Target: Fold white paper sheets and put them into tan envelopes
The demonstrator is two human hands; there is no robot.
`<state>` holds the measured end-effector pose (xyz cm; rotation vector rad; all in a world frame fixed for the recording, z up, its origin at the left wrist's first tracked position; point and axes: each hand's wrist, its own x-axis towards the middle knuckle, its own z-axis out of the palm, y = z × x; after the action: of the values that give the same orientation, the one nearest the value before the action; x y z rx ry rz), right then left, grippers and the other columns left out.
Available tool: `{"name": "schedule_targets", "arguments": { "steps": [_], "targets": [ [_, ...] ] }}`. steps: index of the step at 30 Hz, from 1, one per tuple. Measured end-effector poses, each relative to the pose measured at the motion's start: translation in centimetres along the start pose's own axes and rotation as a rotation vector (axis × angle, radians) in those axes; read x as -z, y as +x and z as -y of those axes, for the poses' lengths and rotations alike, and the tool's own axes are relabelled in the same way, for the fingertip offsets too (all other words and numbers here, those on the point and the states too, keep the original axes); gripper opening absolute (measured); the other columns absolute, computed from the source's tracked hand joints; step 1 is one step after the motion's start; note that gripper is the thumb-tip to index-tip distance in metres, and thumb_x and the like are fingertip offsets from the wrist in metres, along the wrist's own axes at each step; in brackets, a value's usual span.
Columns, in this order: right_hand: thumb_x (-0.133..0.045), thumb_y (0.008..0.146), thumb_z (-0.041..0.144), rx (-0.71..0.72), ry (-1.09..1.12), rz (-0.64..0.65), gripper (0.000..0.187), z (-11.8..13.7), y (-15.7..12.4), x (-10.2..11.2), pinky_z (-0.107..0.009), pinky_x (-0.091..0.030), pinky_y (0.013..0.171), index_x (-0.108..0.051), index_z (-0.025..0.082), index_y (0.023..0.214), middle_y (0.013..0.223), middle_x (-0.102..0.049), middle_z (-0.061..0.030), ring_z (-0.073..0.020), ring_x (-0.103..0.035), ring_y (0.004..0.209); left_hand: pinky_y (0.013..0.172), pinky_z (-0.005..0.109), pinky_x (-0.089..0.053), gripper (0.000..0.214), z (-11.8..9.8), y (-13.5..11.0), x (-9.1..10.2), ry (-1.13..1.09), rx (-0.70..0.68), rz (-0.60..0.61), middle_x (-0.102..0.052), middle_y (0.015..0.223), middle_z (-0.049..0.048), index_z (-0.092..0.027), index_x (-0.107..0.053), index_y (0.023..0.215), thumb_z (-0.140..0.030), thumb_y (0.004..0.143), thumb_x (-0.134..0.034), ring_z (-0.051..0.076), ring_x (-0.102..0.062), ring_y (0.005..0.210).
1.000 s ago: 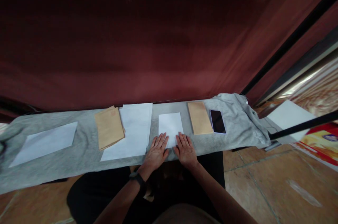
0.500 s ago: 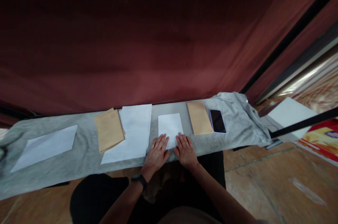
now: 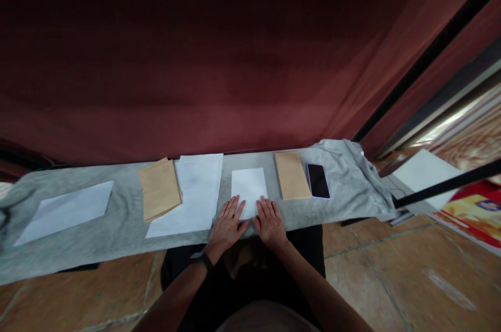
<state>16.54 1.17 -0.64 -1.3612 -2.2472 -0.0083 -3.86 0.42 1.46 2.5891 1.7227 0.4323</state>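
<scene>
A small white sheet of paper (image 3: pixel 249 183), perhaps folded, lies flat in front of me on the grey cloth (image 3: pixel 125 212). My left hand (image 3: pixel 227 225) rests on its lower left corner, fingers stretched out. On the lower right corner lies my right hand (image 3: pixel 270 221), also flat with fingers extended. Left of the paper is a stack of larger white sheets (image 3: pixel 201 186), with brown envelopes (image 3: pixel 159 191) overlapping its left side. To the right sits a pile of brown envelopes (image 3: pixel 293 175), and a phone (image 3: pixel 318 180) with a dark screen lies beside it.
Another white sheet (image 3: pixel 70 209) lies at the far left of the cloth-covered bench. A dark red wall (image 3: pixel 235 86) rises behind the bench. Black bars (image 3: pixel 415 68) and a white board (image 3: pixel 426 175) stand at the right, above a tiled floor (image 3: pixel 376 269).
The whole view has shifted slightly, and my left leg has moved inward to the right. Both hands stay flat on the small white sheet.
</scene>
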Motion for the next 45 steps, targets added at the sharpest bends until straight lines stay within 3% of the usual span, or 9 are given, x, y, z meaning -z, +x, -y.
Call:
{"name": "schedule_targets", "arguments": {
  "steps": [7,12,18,23,28,35,41,45],
  "targets": [
    [-0.049,0.1,0.036,-0.009,0.02,0.0,0.056,0.0,0.1,0.1,-0.05,-0.031,0.119,-0.042,0.011,0.15,0.154,-0.044,-0.0178,-0.0292,-0.04,0.144,0.119,0.049,-0.031,0.064,0.6,-0.2,-0.2,-0.024,-0.02,-0.008,-0.034,0.16,0.0162,-0.015,-0.041,0.151,-0.047,0.097,-0.05,0.029,-0.029,0.15],
    [-0.05,0.1,0.035,-0.003,0.002,0.015,0.056,0.0,0.1,0.4,-0.049,-0.031,0.119,-0.042,0.01,0.15,0.154,-0.044,-0.0179,-0.0294,-0.041,0.144,0.122,0.053,-0.025,0.054,-0.1,0.3,-0.5,-0.049,0.027,-0.004,-0.042,0.156,0.0147,-0.016,-0.042,0.15,-0.04,0.102,-0.04,0.027,-0.034,0.148],
    [-0.046,0.101,0.032,0.033,-0.019,0.023,0.052,-0.1,0.0,0.5,-0.05,-0.032,0.119,-0.045,0.011,0.148,0.151,-0.048,-0.0162,-0.0286,-0.043,0.142,0.122,0.05,-0.024,0.049,-2.1,5.6,-1.7,-0.083,0.006,0.101,-0.041,0.158,0.0074,-0.022,-0.044,0.149,-0.031,0.104,-0.027,0.023,-0.032,0.149],
    [-0.044,0.103,0.033,0.05,-0.03,0.048,0.05,-0.4,-0.5,1.1,-0.048,-0.032,0.119,-0.044,0.013,0.149,0.151,-0.049,-0.0137,-0.0273,-0.044,0.141,0.123,0.051,-0.021,0.051,-1.1,8.8,-2.7,-0.03,0.12,0.052,-0.039,0.159,0.0075,-0.022,-0.042,0.151,-0.037,0.104,-0.031,0.025,-0.029,0.15],
    [-0.044,0.103,0.032,0.047,-0.035,0.035,0.05,-0.2,-0.8,1.3,-0.049,-0.032,0.118,-0.045,0.011,0.148,0.152,-0.048,-0.015,-0.0279,-0.044,0.14,0.122,0.048,-0.025,0.054,0.9,6.1,-2.4,0.007,0.146,-0.009,-0.041,0.157,0.0131,-0.014,-0.042,0.15,-0.04,0.103,-0.032,0.025,-0.031,0.149],
    [-0.048,0.1,0.033,0.053,0.034,0.065,0.048,-1.0,-0.4,1.4,-0.048,-0.034,0.116,-0.05,0.014,0.145,0.149,-0.052,-0.0139,-0.0278,-0.049,0.136,0.12,0.048,-0.03,0.056,1.0,0.8,-1.0,-0.044,-0.062,-0.015,-0.046,0.154,0.0138,-0.015,-0.046,0.147,-0.044,0.1,-0.044,0.026,-0.04,0.145],
    [-0.046,0.1,0.026,-0.03,0.143,0.121,0.037,-2.9,2.1,1.3,-0.042,-0.044,0.106,-0.061,0.021,0.134,0.139,-0.062,-0.0084,-0.0241,-0.058,0.123,0.118,0.053,-0.032,0.054,0.2,1.1,-0.1,-0.046,-0.042,0.139,-0.045,0.152,0.0203,-0.013,-0.049,0.143,-0.037,0.095,-0.051,0.031,-0.04,0.144],
    [-0.046,0.098,0.021,-0.086,0.163,0.074,0.041,-3.2,2.9,0.3,-0.041,-0.044,0.105,-0.058,0.023,0.137,0.14,-0.061,-0.0066,-0.0232,-0.056,0.125,0.115,0.053,-0.035,0.05,-0.5,2.3,-0.1,-0.033,-0.019,0.247,-0.048,0.15,0.0211,-0.014,-0.051,0.141,-0.017,0.091,-0.047,0.031,-0.041,0.143]
  ]
}}
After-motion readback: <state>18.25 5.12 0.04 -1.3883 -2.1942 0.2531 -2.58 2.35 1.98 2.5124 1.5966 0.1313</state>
